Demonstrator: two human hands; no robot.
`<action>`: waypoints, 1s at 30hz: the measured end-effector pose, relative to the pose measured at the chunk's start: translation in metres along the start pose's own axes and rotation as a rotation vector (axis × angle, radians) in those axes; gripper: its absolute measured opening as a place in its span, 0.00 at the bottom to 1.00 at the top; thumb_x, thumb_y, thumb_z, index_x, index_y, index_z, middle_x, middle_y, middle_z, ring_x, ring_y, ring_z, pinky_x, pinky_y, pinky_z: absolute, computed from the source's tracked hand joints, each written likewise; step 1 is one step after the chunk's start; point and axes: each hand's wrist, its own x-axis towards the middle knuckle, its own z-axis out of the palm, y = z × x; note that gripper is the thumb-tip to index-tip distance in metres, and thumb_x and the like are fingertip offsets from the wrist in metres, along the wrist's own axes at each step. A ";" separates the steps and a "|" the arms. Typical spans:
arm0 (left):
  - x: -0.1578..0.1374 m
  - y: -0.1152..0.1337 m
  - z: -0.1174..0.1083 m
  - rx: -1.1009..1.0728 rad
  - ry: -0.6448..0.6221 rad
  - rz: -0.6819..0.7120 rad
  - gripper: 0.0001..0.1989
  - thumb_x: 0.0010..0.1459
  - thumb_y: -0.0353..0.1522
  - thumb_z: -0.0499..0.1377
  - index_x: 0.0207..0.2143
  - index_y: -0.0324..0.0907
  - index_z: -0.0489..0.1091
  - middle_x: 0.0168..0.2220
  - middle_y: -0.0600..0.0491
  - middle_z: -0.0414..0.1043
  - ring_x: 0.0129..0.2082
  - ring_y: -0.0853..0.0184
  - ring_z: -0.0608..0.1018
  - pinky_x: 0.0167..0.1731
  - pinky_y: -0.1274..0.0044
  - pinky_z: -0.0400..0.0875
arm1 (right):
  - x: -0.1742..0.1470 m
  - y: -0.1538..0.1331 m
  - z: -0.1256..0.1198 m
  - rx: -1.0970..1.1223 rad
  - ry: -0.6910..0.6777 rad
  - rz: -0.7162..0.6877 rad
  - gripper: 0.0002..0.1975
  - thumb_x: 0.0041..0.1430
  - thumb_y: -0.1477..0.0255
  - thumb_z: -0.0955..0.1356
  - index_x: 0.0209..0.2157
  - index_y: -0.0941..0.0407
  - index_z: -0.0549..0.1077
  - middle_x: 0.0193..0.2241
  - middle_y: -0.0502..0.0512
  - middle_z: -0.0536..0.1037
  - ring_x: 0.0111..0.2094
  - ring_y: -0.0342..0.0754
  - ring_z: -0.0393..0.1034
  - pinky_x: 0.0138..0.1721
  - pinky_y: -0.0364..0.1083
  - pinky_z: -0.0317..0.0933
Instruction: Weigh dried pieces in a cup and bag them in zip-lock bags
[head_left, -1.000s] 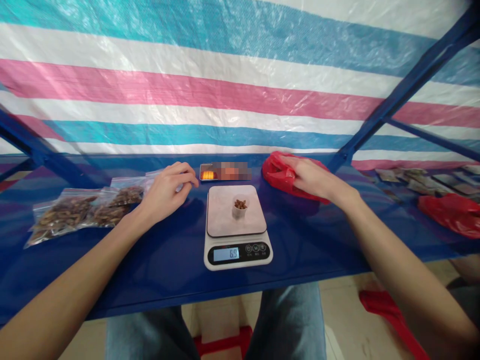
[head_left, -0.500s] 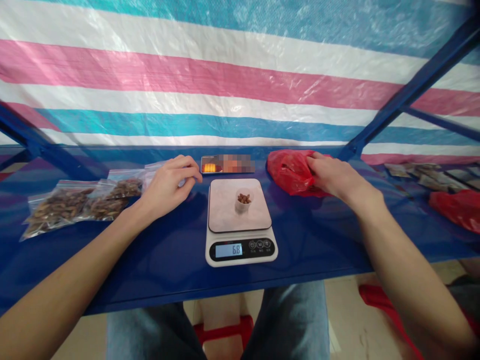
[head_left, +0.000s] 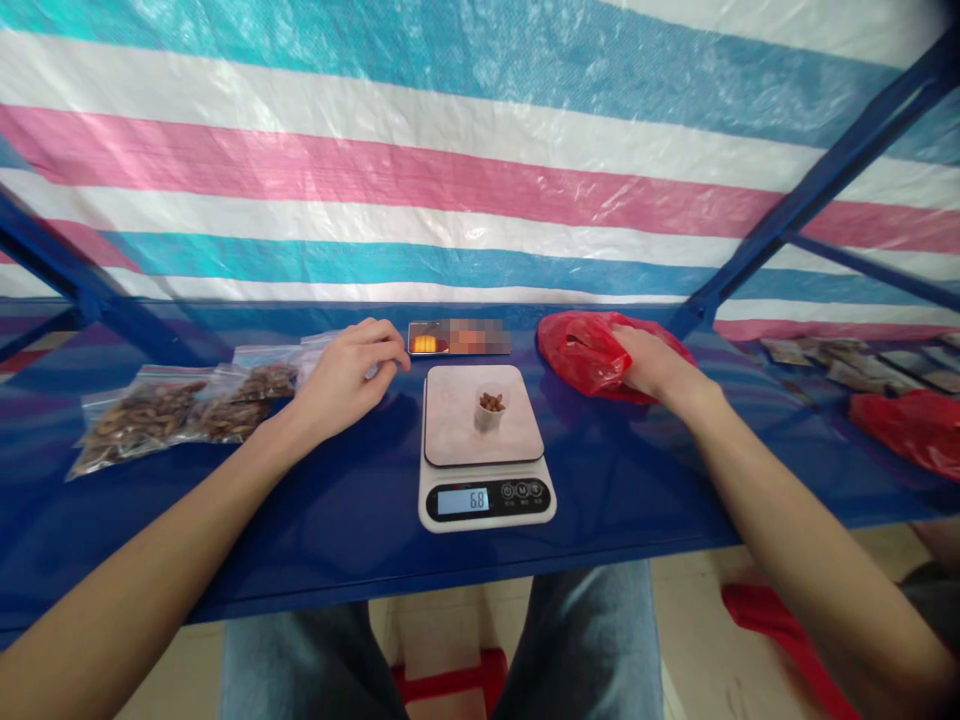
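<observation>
A white kitchen scale reads 6.8 on its lit display. On its platform stands a small clear cup holding several brown, nut-like pieces. My right hand reaches into a crumpled red plastic bag right of the scale; its fingers are hidden inside. To the scale's left, my left hand rests with loosely bent fingers, thumb and forefinger apart, nothing between them. Its fingertips are near the left end of a phone lying behind the scale, its screen lit and partly blurred.
Zip bags of brown dried pieces lie left on the blue table. Another red bag and several small packets are at the far right. Blue metal bars slant at both sides before a striped tarpaulin.
My right hand has gone a little deeper into the red bag, which has shifted shape. The view has tilted slightly. The scale still reads 6.8, and my left hand keeps its pose.
</observation>
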 end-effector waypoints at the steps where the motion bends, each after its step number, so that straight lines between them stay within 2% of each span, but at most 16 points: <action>1: 0.000 0.000 0.000 -0.001 -0.003 0.002 0.16 0.66 0.26 0.50 0.33 0.42 0.77 0.39 0.49 0.77 0.42 0.60 0.77 0.45 0.67 0.71 | 0.001 0.001 -0.001 0.031 -0.012 -0.012 0.14 0.66 0.75 0.64 0.44 0.57 0.82 0.46 0.69 0.86 0.48 0.64 0.82 0.47 0.53 0.72; 5: 0.000 0.000 0.000 -0.015 -0.004 0.008 0.16 0.66 0.26 0.50 0.33 0.41 0.77 0.39 0.48 0.77 0.41 0.61 0.77 0.44 0.68 0.71 | 0.004 0.010 -0.004 0.078 -0.006 -0.049 0.11 0.61 0.77 0.65 0.36 0.55 0.81 0.42 0.67 0.86 0.43 0.62 0.82 0.44 0.52 0.71; 9: 0.000 0.000 0.000 -0.015 -0.014 -0.005 0.15 0.66 0.25 0.51 0.33 0.42 0.77 0.39 0.49 0.77 0.40 0.61 0.76 0.44 0.67 0.71 | 0.005 0.013 -0.008 0.189 0.143 -0.126 0.10 0.54 0.79 0.66 0.31 0.55 0.78 0.37 0.65 0.85 0.39 0.59 0.80 0.43 0.51 0.70; 12: 0.000 0.000 0.001 -0.017 -0.019 -0.018 0.15 0.66 0.25 0.51 0.33 0.42 0.77 0.39 0.49 0.77 0.41 0.61 0.76 0.46 0.67 0.71 | 0.002 0.012 -0.011 0.290 0.231 -0.162 0.09 0.56 0.78 0.64 0.30 0.55 0.77 0.35 0.63 0.83 0.36 0.57 0.78 0.40 0.51 0.69; 14: 0.000 -0.001 0.001 -0.018 -0.017 -0.016 0.16 0.66 0.25 0.50 0.33 0.42 0.77 0.39 0.49 0.77 0.41 0.61 0.76 0.46 0.67 0.71 | -0.001 0.014 -0.015 0.321 0.284 -0.134 0.09 0.60 0.74 0.64 0.31 0.54 0.77 0.34 0.61 0.83 0.35 0.56 0.78 0.40 0.52 0.69; 17: 0.000 -0.002 0.002 -0.019 -0.017 -0.006 0.16 0.66 0.25 0.50 0.33 0.41 0.77 0.39 0.49 0.77 0.42 0.61 0.76 0.46 0.67 0.71 | -0.008 0.021 -0.023 0.438 0.368 -0.047 0.10 0.64 0.64 0.68 0.35 0.54 0.79 0.37 0.60 0.84 0.35 0.56 0.78 0.40 0.54 0.71; 20: -0.001 -0.004 0.002 -0.019 -0.015 -0.004 0.16 0.66 0.25 0.50 0.33 0.41 0.77 0.39 0.49 0.77 0.42 0.61 0.76 0.46 0.67 0.70 | -0.018 0.022 -0.038 0.597 0.508 0.030 0.12 0.60 0.59 0.75 0.36 0.53 0.82 0.37 0.59 0.85 0.35 0.54 0.78 0.41 0.53 0.71; 22: -0.001 -0.005 0.003 -0.020 -0.011 -0.005 0.16 0.66 0.25 0.50 0.33 0.40 0.77 0.39 0.49 0.76 0.41 0.61 0.76 0.46 0.67 0.70 | -0.024 0.009 -0.051 0.691 0.612 0.042 0.10 0.57 0.62 0.78 0.36 0.53 0.83 0.34 0.57 0.85 0.33 0.51 0.77 0.37 0.50 0.70; 24: -0.001 -0.006 0.003 -0.023 -0.008 -0.002 0.16 0.66 0.24 0.50 0.33 0.40 0.77 0.39 0.49 0.76 0.41 0.61 0.76 0.45 0.67 0.70 | -0.028 -0.016 -0.062 0.769 0.642 -0.013 0.08 0.57 0.65 0.79 0.35 0.53 0.84 0.32 0.55 0.85 0.31 0.48 0.76 0.34 0.47 0.69; 26: -0.001 -0.006 0.002 -0.023 -0.008 0.002 0.15 0.66 0.24 0.51 0.33 0.40 0.77 0.39 0.49 0.76 0.41 0.61 0.76 0.45 0.67 0.70 | -0.029 -0.051 -0.069 0.796 0.571 -0.165 0.05 0.59 0.67 0.78 0.35 0.53 0.84 0.34 0.54 0.84 0.33 0.47 0.77 0.36 0.46 0.69; 30: -0.001 -0.005 0.000 -0.005 -0.008 0.005 0.16 0.67 0.24 0.50 0.34 0.40 0.77 0.39 0.49 0.76 0.41 0.61 0.76 0.45 0.67 0.70 | -0.023 -0.121 -0.067 0.745 0.295 -0.507 0.02 0.66 0.72 0.74 0.39 0.55 0.83 0.38 0.54 0.83 0.38 0.46 0.78 0.40 0.45 0.69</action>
